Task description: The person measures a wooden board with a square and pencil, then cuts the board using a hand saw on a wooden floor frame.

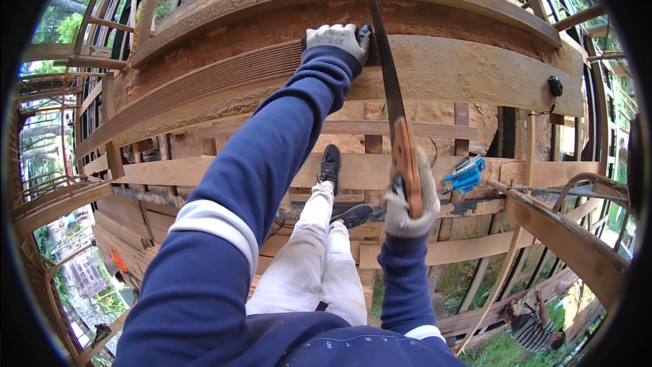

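My right hand, in a grey knitted glove, is closed around the wooden handle of a handsaw. Its long dark blade points away from me and crosses a wide plain plank. Left of the blade, my left hand, in a grey and black glove, grips the far edge of a grooved wooden board, thumb toward the saw. Sawdust lies scattered over the wood. Whether the teeth touch the wood, I cannot tell.
A thick beam runs beyond the plank. Right of my saw hand sits a blue and black tool. A small black object is on the plank's right end. Slats with gaps lie under my shoes. Another person is below, lower right.
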`<action>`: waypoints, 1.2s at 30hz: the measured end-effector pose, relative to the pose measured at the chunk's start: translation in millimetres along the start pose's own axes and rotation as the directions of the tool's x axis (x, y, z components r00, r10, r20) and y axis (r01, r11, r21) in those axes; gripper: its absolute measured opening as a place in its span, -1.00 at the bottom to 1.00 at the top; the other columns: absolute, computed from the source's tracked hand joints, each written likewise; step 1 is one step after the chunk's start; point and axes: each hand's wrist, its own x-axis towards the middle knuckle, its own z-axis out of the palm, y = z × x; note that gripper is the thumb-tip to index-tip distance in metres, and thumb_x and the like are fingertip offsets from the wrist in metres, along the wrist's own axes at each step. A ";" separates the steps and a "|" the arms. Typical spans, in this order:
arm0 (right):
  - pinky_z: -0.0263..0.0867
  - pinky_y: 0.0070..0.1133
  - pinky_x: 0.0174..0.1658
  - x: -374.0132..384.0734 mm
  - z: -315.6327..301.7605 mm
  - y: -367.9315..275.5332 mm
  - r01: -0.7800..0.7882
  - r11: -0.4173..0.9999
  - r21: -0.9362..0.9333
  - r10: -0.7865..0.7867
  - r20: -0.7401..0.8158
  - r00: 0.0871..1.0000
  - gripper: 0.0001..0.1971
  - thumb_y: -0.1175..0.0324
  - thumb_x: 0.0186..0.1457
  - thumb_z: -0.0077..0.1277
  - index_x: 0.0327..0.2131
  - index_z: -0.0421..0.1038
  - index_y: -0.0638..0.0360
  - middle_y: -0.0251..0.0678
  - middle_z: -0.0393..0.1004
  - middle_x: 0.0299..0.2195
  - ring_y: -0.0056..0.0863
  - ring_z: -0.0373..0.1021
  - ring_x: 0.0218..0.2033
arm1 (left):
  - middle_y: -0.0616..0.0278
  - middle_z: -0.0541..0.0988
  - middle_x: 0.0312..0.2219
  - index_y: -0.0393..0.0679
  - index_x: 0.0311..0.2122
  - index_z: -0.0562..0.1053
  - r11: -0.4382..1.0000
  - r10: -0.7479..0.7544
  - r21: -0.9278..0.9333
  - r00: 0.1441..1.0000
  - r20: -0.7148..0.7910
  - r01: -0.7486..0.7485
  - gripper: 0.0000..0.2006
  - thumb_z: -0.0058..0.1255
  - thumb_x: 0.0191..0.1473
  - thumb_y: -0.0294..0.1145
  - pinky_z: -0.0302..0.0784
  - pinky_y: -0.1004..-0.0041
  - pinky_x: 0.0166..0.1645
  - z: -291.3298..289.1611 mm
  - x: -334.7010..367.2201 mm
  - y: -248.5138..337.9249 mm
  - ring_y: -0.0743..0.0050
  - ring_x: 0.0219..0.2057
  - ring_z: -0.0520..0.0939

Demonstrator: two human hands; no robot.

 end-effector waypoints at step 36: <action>0.42 -0.58 -0.10 -93.4 -41.3 -5.0 -0.223 0.974 -0.048 0.225 0.027 0.974 -0.40 0.41 0.07 0.05 0.20 0.25 0.42 -0.01 0.45 0.09 -0.41 0.49 -0.06 | 0.10 0.67 -0.27 0.00 -0.17 0.58 1.000 0.004 0.011 1.000 -0.004 -0.004 -0.50 -0.31 0.26 0.13 0.39 0.11 0.04 3.7 -5.2 -7.7 0.10 -0.14 0.66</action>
